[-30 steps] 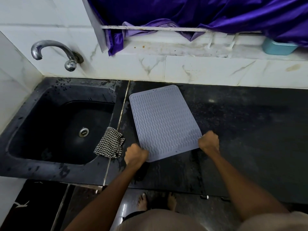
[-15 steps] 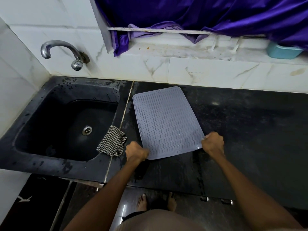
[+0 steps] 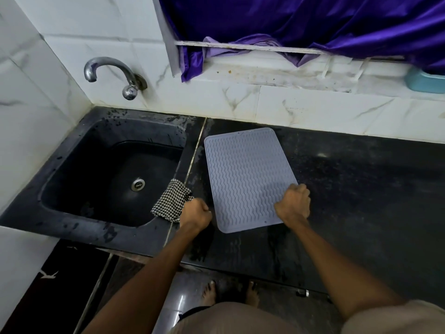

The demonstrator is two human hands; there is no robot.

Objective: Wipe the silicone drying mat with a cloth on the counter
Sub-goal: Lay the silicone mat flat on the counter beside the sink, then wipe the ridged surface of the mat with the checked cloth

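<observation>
Grey silicone mat [image 3: 248,179] lies flat on the black counter [image 3: 361,189], just right of the sink [image 3: 72,179]. Right hand [image 3: 293,205] has its grip curled on the mat's near right corner. Left hand [image 3: 195,212] is a fist just off the mat's left edge, right against the checkered cloth [image 3: 169,203] draped over the sink rim; can't tell if it's actually gripping the cloth.
</observation>
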